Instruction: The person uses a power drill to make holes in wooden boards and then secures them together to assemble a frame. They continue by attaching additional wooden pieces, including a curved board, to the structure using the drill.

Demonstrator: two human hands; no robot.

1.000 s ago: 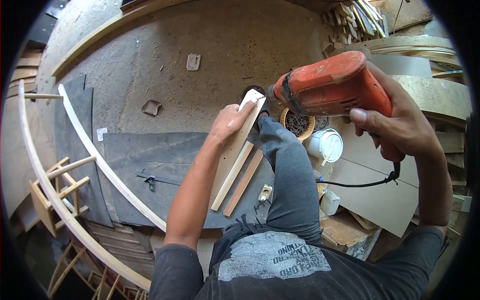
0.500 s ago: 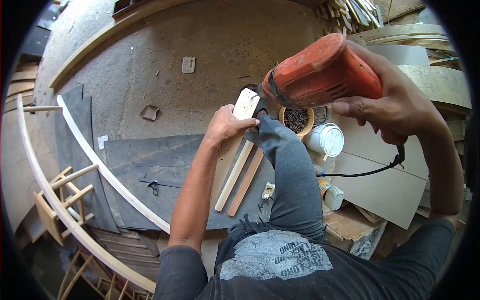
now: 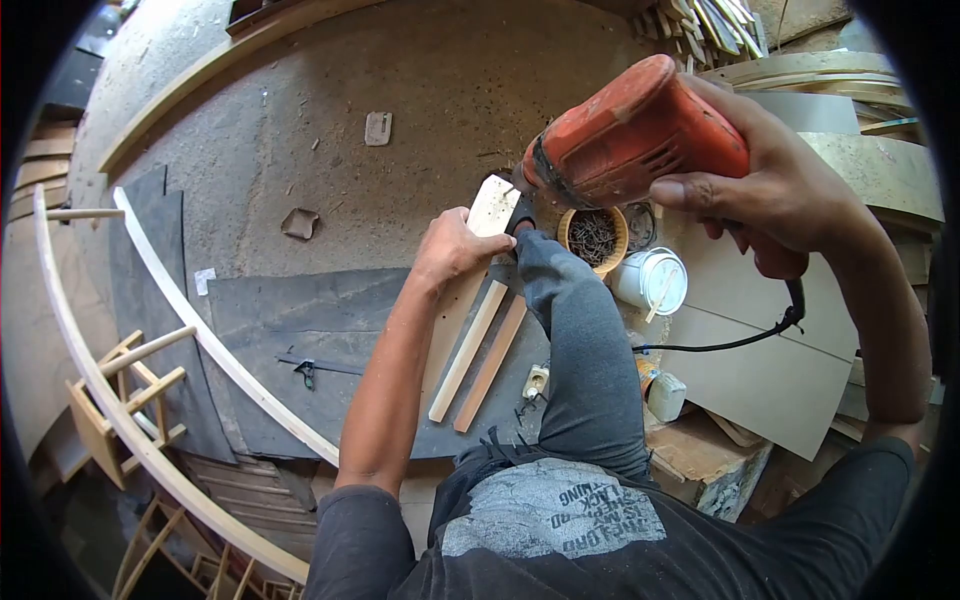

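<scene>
In the head view, my left hand [image 3: 453,246] is wrapped round a pale wooden board [image 3: 490,209], its thumb lying across the top face. Small dark marks dot the board's far end. My right hand [image 3: 765,180] grips a red power drill [image 3: 640,135] that points left, its nose at the far end of the board; a small dark screw or bit tip shows there, too small to tell which. Two loose strips, a pale wooden strip [image 3: 468,352] and a browner wooden strip [image 3: 491,362], lie beside the board, left of my leg.
A round basket of screws [image 3: 625,240] and a white bucket [image 3: 662,280] stand right of my knee. The drill's black cord [image 3: 710,349] crosses flat panels [image 3: 760,375]. Long curved wooden pieces [image 3: 225,360] lie at the left. A dark mat [image 3: 330,310] covers the floor.
The drill and my right hand have shifted slightly left, and the drill's nose sits closer over the board's end. My left hand and the board have stayed in place.
</scene>
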